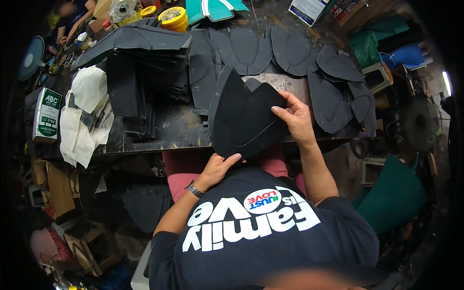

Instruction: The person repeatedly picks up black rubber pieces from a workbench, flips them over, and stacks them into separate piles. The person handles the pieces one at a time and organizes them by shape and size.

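Observation:
I hold a black sheet-like panel [247, 113], notched along its top and rounded below, over the front edge of the table. A curved line or seam runs across its lower part. My left hand [220, 169] pinches its bottom edge, with the thumb on top. At its right edge, my right hand [294, 116] grips it between thumb and fingers. Behind it, similar black pieces with curved outlines [244, 50] lie in a row across the table, more of them [331, 101] to the right. Left of it, thick stacks of black panels [128, 87] hang over one another.
Pale paper-like pieces [87, 121] drape over the table's front edge, beside a green-and-white metal can [47, 116]. Yellow tubs [173, 19] and a teal piece with white stripes [212, 9] sit at the back. Another person [75, 19] is at the far left; a fan [420, 118] stands right.

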`<state>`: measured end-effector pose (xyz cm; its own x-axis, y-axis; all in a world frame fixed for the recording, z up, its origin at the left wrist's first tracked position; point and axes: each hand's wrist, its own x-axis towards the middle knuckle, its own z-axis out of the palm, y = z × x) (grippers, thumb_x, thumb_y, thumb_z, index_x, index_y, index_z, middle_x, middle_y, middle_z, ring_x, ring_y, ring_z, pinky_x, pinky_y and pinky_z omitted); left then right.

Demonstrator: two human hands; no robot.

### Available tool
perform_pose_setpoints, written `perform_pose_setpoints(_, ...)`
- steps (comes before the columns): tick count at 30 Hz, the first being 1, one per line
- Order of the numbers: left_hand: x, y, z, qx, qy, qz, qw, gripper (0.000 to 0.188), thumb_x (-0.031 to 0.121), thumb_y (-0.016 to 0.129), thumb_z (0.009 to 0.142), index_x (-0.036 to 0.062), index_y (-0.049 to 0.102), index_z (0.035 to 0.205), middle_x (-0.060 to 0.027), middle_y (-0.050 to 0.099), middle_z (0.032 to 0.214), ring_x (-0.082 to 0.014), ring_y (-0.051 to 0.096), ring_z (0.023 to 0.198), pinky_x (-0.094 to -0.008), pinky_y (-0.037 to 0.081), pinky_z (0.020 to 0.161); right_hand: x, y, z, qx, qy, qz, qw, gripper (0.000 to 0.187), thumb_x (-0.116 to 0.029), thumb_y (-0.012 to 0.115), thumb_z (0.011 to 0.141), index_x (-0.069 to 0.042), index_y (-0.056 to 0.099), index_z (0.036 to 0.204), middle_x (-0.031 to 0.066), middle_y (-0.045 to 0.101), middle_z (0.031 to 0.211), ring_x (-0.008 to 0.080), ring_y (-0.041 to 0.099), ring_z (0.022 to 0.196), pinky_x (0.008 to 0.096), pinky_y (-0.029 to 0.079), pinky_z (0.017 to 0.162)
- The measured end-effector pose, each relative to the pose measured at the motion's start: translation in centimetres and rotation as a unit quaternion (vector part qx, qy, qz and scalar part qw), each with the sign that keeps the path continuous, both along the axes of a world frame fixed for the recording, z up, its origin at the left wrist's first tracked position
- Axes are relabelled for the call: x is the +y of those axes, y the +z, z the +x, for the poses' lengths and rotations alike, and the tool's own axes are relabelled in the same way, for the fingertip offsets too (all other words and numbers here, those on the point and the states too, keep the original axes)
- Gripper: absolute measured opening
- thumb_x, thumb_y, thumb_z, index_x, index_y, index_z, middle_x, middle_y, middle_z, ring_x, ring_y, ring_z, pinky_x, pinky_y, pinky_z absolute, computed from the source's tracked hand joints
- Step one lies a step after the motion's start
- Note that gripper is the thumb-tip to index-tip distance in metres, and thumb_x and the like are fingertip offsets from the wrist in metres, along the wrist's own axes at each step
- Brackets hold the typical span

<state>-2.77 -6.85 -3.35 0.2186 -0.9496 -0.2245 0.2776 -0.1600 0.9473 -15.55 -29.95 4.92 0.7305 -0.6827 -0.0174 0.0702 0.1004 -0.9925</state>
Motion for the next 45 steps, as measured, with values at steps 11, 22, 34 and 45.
perform_pose_setpoints(11,-0.2,0.7,0.1,0.018,-0.011,-0.042,0.999,0.034,0.014,0.055,0.104,-0.0023,0.059,0.133,-0.0124,0.068,0.123,-0.015,0.066,0.104,-0.0296,0.054,0.093,-9.3,4.2,5.1,-0.14,-0.072,-0.055,0.986,0.027,-0.002,0.064,0.095,0.003,0.062,0.122,0.0074,0.069,0.109,0.012,0.066,0.095,0.0249,0.052,0.088)
perform_pose_setpoints(22,0.0,0.0,0.2,0.034,0.016,-0.043,0.998,0.032,0.016,0.06,0.102,-0.0018,0.063,0.128,-0.0106,0.071,0.117,-0.0146,0.067,0.101,-0.0295,0.053,0.092,-25.1,2.3,17.9,0.037,0.024,-0.378,0.925,0.039,-0.017,0.074,0.089,-0.006,0.068,0.125,0.0086,0.071,0.11,0.0155,0.064,0.103,0.0284,0.05,0.09)
perform_pose_setpoints(34,0.4,-1.4,0.7,0.105,0.028,-0.038,0.993,0.033,0.023,0.045,0.109,-0.005,0.061,0.116,-0.0178,0.069,0.119,-0.0181,0.068,0.102,-0.0323,0.056,0.091,-7.6,-0.6,7.8,0.226,0.016,-0.476,0.85,0.034,-0.027,0.074,0.089,-0.006,0.071,0.114,0.0112,0.07,0.105,0.023,0.065,0.101,0.0365,0.051,0.089)
perform_pose_setpoints(45,0.1,-0.6,0.0,0.06,0.036,-0.016,0.997,0.035,0.024,0.045,0.109,-0.0058,0.062,0.116,-0.0145,0.07,0.118,-0.0164,0.068,0.099,-0.0298,0.054,0.091,-2.6,-3.2,3.1,0.158,-0.025,-0.52,0.839,0.054,-0.027,0.082,0.077,-0.004,0.065,0.123,0.0134,0.063,0.123,0.0324,0.055,0.119,0.0402,0.041,0.105)
